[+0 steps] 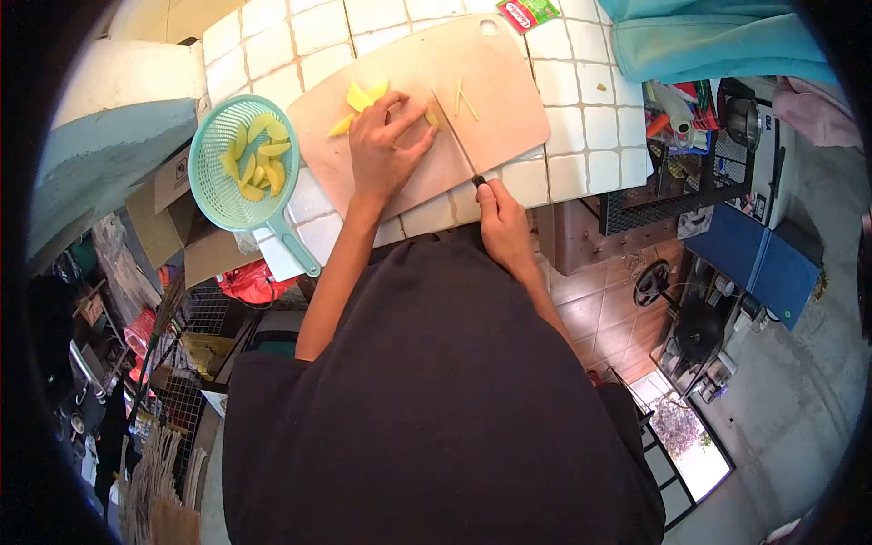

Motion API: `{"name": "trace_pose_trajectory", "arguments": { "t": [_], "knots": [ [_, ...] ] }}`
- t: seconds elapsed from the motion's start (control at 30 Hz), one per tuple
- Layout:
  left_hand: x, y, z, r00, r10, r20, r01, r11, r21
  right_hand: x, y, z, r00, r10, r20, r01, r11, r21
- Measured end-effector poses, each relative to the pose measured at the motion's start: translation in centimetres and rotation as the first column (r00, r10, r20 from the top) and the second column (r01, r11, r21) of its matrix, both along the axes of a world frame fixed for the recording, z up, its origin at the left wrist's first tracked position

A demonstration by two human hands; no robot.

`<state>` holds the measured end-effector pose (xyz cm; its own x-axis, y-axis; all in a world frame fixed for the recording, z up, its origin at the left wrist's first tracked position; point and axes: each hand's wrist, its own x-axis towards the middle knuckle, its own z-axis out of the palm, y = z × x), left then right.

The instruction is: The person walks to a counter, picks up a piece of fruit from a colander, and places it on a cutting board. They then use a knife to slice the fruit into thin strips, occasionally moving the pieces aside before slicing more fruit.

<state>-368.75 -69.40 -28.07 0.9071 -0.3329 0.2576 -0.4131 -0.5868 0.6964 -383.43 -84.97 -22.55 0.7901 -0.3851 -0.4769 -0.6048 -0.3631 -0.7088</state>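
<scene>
My right hand (501,218) is wrapped round the black handle of a knife (459,136), whose blade points up and left across the pale cutting board (490,73). Just left of the blade lies a yellow piece (431,115), touched by the fingertips of my left hand (389,145), which rests on the board with its fingers apart. More yellow wedges (360,96) lie at and beyond my left fingers. Two thin yellow strips (467,102) are on the board right of the blade.
A green strainer (207,173) with several yellow wedges stands left of the board, its handle toward my body. The tiled counter (568,136) surrounds the board. A green and red packet (527,14) lies at the top, beside turquoise cloth (718,45).
</scene>
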Motion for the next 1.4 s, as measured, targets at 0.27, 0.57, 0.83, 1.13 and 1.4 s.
{"name": "trace_pose_trajectory", "arguments": {
  "t": [0.27,0.57,0.83,1.13,1.4],
  "knots": [
    [0.2,-0.1,0.2,0.999,0.004,0.044,-0.004,1.0,0.0,0.4,0.1,0.6,0.998,-0.007,0.065,0.018,0.984,-0.175],
    [0.0,-0.1,0.1,0.999,-0.005,0.043,0.003,0.998,0.057,-0.4,0.2,-0.7,1.0,-0.001,0.026,-0.001,0.997,0.078],
    [0.1,-0.2,-0.2,0.996,-0.015,0.088,0.01,0.998,0.062,0.1,0.6,0.0,1.0,0.012,-0.026,-0.009,0.992,0.125],
    [0.0,-0.2,0.0,0.998,-0.004,0.069,0.0,0.998,0.062,0.5,0.5,0.4,0.998,0.051,-0.048,-0.047,0.995,0.084],
    [0.1,-0.1,-0.3,0.994,-0.018,0.109,0.011,0.998,0.065,1.0,0.6,1.0,0.996,0.061,-0.065,-0.057,0.996,0.067]
  ]
}}
